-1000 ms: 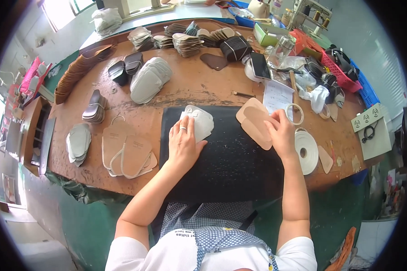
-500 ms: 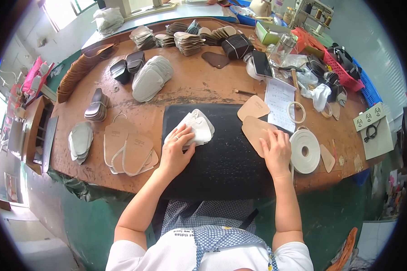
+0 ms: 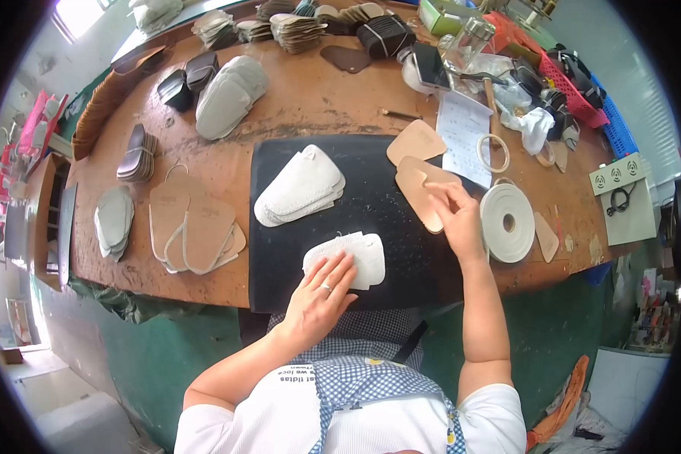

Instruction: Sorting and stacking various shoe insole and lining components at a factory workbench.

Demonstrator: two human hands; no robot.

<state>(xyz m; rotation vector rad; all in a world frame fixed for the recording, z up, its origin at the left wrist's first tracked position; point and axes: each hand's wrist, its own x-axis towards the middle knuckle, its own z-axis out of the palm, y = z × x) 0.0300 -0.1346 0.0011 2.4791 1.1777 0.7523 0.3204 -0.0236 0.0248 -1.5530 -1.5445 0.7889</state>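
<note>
Apparently light and flexible, the white pieces (image 3: 368, 261) lie near on the mat (image 3: 386, 204) under left hand (image 3: 319, 299), fingers flat, unclenched; edges suit lifting. Right hand (image 3: 459, 216) bends at tan piece (image 3: 412, 185); grip unclear.

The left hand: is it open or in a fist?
Open: the left hand stretches its fingers across the white pieces beneath.

A workshop: scuffed brown workbench (image 3: 371, 94), stacks of cut pieces (image 3: 367, 263), big white roll (image 3: 520, 235).
</note>
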